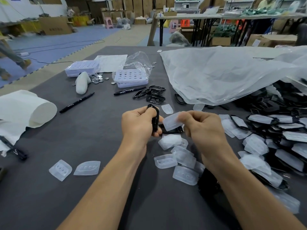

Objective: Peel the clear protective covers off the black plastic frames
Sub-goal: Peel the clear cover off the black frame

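- The left hand [139, 125] curls its fingers round a glossy black plastic frame [155, 119], held on edge above the middle of the dark grey desk [99, 133]. The right hand [205, 130] pinches a cloudy clear plastic cover [172, 122] just beside it.
- To my eye the peel is nearly finished. The frame wants a firm grip by its rim, with the cover drawn off rightward in one even pull, not a jerk, so the thin frame does not bend.
- The freed cover can join the loose clear covers [176, 156] toward the near edge, and the bare frame the small heap of peeled black frames [154, 95] toward the far edge.
- I cannot tell whether the cover touches the frame anywhere. A black strip beneath it may be part of this frame or another.
- The right fingertips are blurred behind the cover.
- The pile of covered frames [282, 138] at the right edge is partly hidden under a white plastic sheet [224, 72] and is cut off there.
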